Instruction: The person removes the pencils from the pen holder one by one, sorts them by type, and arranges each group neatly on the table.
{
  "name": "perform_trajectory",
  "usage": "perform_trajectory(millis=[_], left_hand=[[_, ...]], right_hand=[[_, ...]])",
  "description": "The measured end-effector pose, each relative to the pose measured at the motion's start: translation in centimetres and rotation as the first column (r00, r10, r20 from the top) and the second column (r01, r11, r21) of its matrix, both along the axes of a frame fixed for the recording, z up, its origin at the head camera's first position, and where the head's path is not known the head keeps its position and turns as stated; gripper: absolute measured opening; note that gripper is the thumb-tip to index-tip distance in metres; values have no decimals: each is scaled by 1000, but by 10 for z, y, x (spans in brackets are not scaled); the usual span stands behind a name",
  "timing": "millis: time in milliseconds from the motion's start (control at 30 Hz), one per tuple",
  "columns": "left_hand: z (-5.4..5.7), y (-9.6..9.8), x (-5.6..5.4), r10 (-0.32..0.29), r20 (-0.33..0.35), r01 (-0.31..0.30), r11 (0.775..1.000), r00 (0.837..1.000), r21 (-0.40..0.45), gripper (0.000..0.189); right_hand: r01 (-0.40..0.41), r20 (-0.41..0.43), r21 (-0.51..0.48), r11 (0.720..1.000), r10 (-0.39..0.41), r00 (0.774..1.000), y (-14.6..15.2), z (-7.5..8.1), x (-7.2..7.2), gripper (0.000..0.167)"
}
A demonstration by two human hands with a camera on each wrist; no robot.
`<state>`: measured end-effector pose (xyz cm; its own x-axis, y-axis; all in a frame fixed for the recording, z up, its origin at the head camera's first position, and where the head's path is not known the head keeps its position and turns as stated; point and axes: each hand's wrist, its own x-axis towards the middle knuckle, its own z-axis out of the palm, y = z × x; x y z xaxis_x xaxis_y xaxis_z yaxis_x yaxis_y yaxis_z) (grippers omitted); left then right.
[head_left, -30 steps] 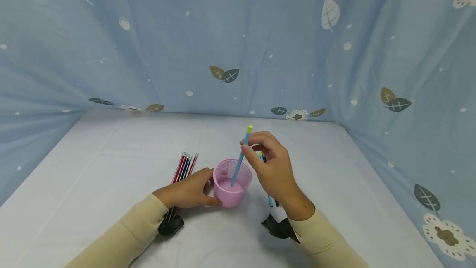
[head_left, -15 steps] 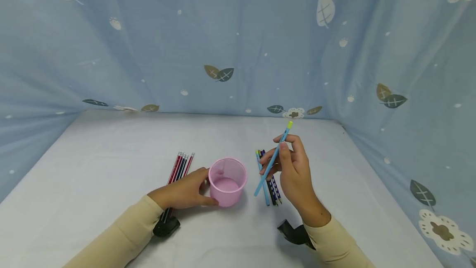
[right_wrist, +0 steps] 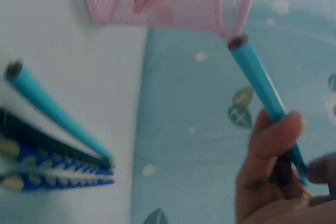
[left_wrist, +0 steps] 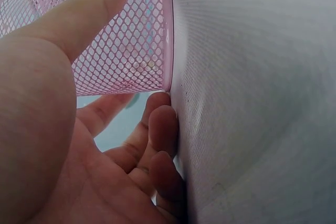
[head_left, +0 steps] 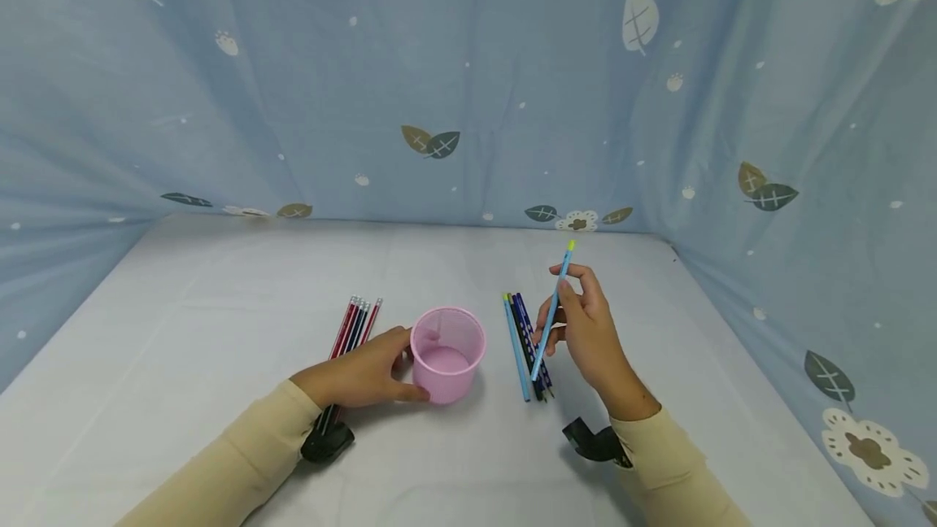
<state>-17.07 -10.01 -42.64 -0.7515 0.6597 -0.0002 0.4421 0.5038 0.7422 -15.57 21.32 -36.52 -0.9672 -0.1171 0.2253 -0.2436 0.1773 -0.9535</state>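
Note:
My left hand (head_left: 369, 370) steadies a pink mesh pen cup (head_left: 446, 385) standing on the table, with the thumb along the near side and the index finger at its far side. In the left wrist view, the other fingertips rest at the table by the cup's base. Between thumb and fingers my right hand (head_left: 586, 336) pinches a light blue pencil (right_wrist: 260, 80), its yellow-green end up, above several pencils lying on the table. Those are another light blue pencil (head_left: 516, 352), a black one and dark blue patterned ones (right_wrist: 58, 182).
Several red and black pencils (head_left: 351, 328) with silver ends lie partly under the left forearm. White cloth covers the table (head_left: 220, 291). A blue leaf-print curtain (head_left: 329, 88) rises behind and on both sides. Each wrist wears a black strap mount (head_left: 328, 443).
My right hand has drawn the light blue pencil out of the cup and carried it right, over the pencils there, turning it more upright lately. My left hand stays on the cup.

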Motion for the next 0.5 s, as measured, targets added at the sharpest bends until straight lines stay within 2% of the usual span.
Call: perform_trajectory(millis=[133, 233, 333, 500], left_hand=[[0, 0, 0, 0, 5, 1, 1000, 1000, -6, 76], [1, -1, 1, 1, 13, -1, 1000, 1000, -6, 76], [1, -1, 2, -4, 9, 4, 1000, 1000, -5, 76], [1, 0, 0, -13, -13, 13, 1000, 1000, 6, 75]], right_hand=[[-6, 155, 41, 999, -1, 988, 9, -8, -10, 36], [-19, 236, 80, 997, -1, 972, 15, -16, -17, 43], [-32, 277, 110, 993, 0, 961, 20, -23, -23, 47], [-67, 287, 150, 986, 22, 958, 30, -30, -31, 53]])
